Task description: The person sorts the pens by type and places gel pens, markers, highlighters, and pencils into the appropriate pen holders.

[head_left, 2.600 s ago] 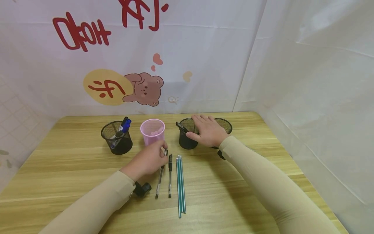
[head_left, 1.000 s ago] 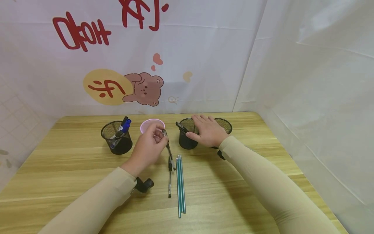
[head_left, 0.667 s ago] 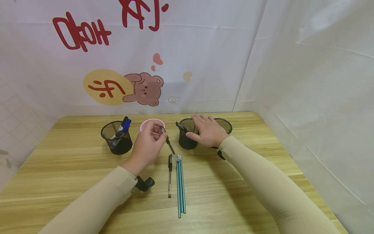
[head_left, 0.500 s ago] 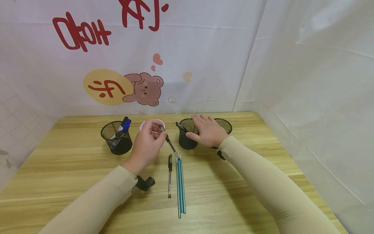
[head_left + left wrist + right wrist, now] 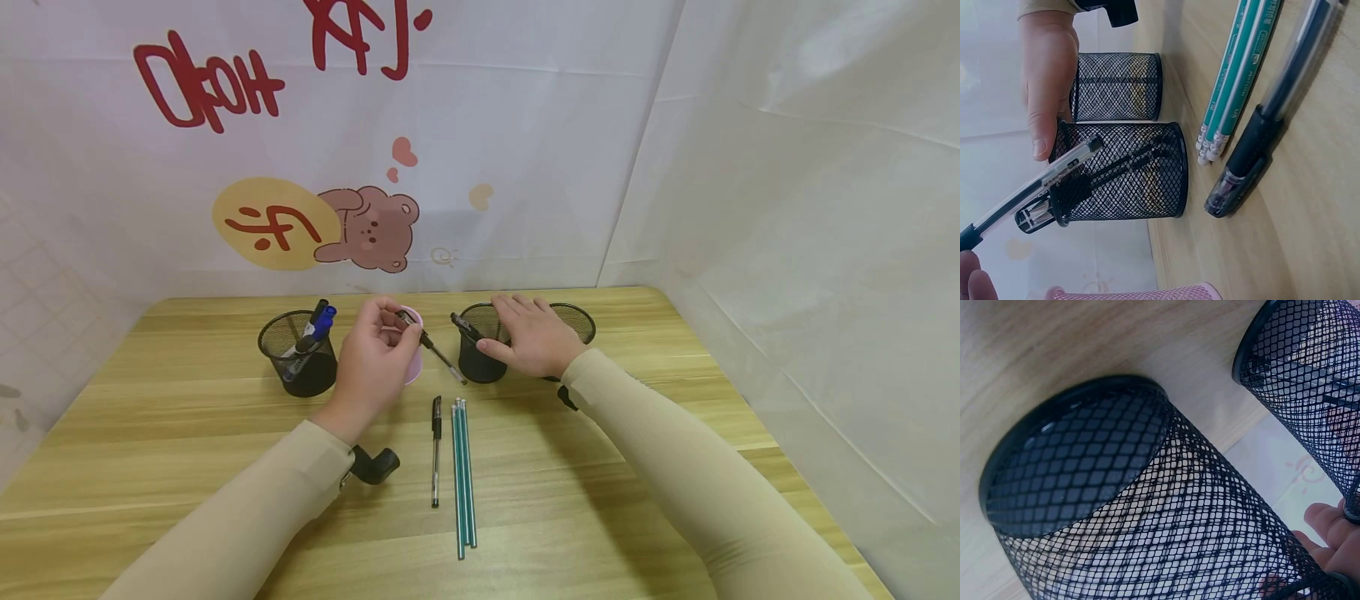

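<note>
My left hand [image 5: 375,358] pinches a clear gel pen [image 5: 444,359] with a black grip between thumb and fingers, in front of the pink cup [image 5: 414,368]. Tilted, the pen points toward the middle black mesh pen holder [image 5: 480,364]; in the left wrist view its free end overlaps that holder's rim. Another black pen [image 5: 467,327] leans inside this holder. My right hand [image 5: 536,335] rests on the rims of the middle holder and the right mesh pen holder [image 5: 581,320], fingers extended. On the table lie one more gel pen [image 5: 437,454] and several green pencils [image 5: 465,487].
At the left stands another black mesh pen holder [image 5: 312,377] with black and blue markers [image 5: 322,323] in it. A white printed curtain [image 5: 525,167] hangs behind the wooden table [image 5: 600,517], and more white cloth [image 5: 817,275] borders the right side.
My left hand has lifted the gel pen off the table and carried it up and back, swinging its free end right toward the middle holder. My right hand has stayed in place.
</note>
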A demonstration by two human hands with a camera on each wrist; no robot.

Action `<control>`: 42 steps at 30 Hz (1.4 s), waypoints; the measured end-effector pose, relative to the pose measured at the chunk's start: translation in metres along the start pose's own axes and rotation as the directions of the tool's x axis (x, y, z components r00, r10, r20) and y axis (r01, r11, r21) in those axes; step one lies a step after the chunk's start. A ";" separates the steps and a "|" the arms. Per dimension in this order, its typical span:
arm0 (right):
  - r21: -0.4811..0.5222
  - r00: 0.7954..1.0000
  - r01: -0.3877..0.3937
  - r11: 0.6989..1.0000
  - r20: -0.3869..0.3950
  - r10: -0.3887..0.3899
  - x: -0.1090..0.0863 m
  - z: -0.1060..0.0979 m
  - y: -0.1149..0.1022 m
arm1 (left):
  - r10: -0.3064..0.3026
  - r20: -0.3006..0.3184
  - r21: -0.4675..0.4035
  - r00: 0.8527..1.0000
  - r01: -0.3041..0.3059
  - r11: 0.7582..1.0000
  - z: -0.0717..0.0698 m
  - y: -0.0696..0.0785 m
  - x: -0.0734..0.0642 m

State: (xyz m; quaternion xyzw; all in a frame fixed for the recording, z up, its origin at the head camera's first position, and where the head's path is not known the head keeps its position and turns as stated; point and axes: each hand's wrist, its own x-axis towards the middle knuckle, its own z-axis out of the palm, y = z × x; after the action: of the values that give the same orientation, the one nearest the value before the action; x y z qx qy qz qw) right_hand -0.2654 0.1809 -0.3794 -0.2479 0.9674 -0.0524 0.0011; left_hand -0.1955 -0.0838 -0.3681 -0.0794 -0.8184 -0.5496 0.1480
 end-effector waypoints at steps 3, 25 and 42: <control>-0.002 1.000 0.001 1.000 0.000 -0.001 0.001 0.001 0.001 | 0.008 -0.017 -0.011 1.000 -0.009 1.000 0.000 0.000 0.001; -0.008 1.000 0.004 1.000 -0.002 -0.004 0.001 0.002 0.002 | 0.078 -0.155 -0.165 0.985 -0.103 0.981 0.003 0.001 0.009; 0.011 1.000 -0.012 1.000 0.018 0.011 -0.001 -0.001 -0.001 | 0.143 -0.249 -0.235 0.958 -0.204 0.950 0.009 0.002 0.013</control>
State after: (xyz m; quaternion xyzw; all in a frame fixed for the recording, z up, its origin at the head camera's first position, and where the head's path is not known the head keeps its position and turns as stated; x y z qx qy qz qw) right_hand -0.2641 0.1806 -0.3779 -0.2428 0.9684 -0.0557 0.0114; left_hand -0.2083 -0.0751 -0.3652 -0.1061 -0.7068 -0.6418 0.2779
